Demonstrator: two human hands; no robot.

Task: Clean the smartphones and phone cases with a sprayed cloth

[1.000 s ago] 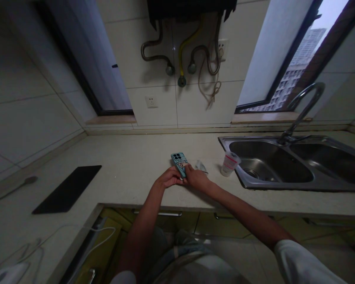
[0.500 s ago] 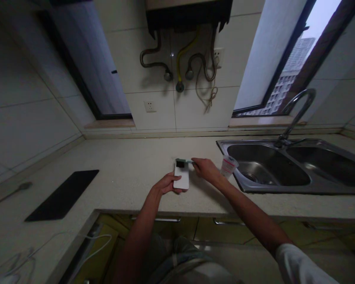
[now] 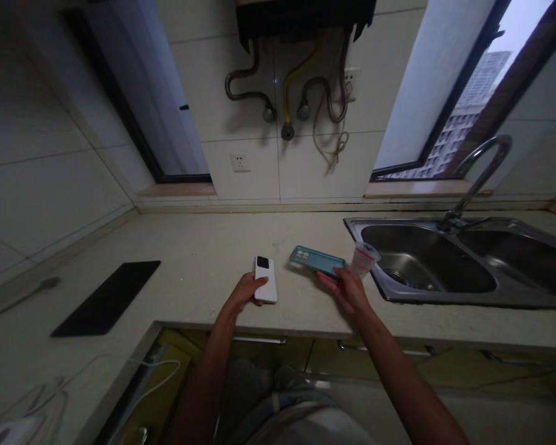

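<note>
A white phone (image 3: 267,283) with a black camera block at its top is gripped in my left hand (image 3: 244,290), my thumb lying across its back. To the right, my right hand (image 3: 349,289) is closed on one end of a teal phone case (image 3: 319,260). The case is off the phone, tilted, with its inner side and camera cutouts showing. Just beyond my right fingers stands a clear plastic cup (image 3: 365,259) with red print, close to the sink's edge.
A double steel sink (image 3: 426,259) with a curved faucet (image 3: 479,179) is at the right. On the countertop (image 3: 204,247), a flat black board (image 3: 109,298) lies at the left. A white cable (image 3: 162,371) hangs over the near-left edge. Pipes (image 3: 286,93) run down the tiled wall.
The case has come off the phone. My right hand has carried it rightward, while my left hand has drawn the bare white phone left. The crumpled clear item beside the hands is no longer visible.
</note>
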